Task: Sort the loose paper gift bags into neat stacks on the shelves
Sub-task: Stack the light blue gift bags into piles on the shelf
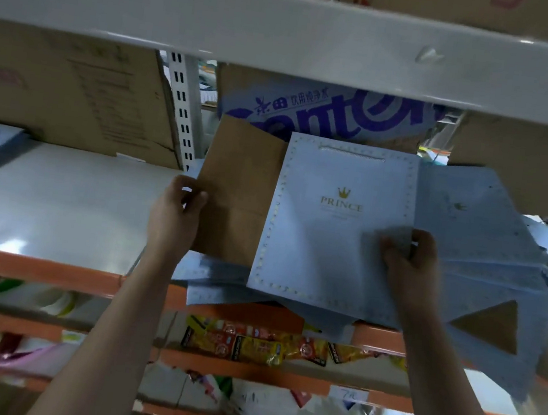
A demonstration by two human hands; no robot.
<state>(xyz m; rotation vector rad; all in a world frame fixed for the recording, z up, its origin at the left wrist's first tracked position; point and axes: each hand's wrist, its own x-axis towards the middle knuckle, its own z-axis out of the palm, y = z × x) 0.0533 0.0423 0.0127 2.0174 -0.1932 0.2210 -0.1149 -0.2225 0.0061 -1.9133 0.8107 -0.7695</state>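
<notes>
A: Risk: the loose blue bags [490, 234] are fanning out to the right, and several are overhanging the orange front rail [34, 268]. Dragging the top one sideways is likely pulling the rest off the shelf [59, 201].

B: Also two bag types are mixing. The brown bag [237, 182] is sitting half under the PRINCE bag [327, 241], so lifting either is probably skewing the other.

A: Hands?

B: The left hand [175, 209] is gripping the brown bag's left edge, fingers curled round it. The right hand [411, 258] is pinching the PRINCE bag at its lower right.

A: Position?

B: The PRINCE bag is lying flat on top of the pile, between the two hands and overlapping the brown bag's right side. The fanned pile is spreading beyond the right hand. The cardboard box [329, 114] is standing just behind.
</notes>
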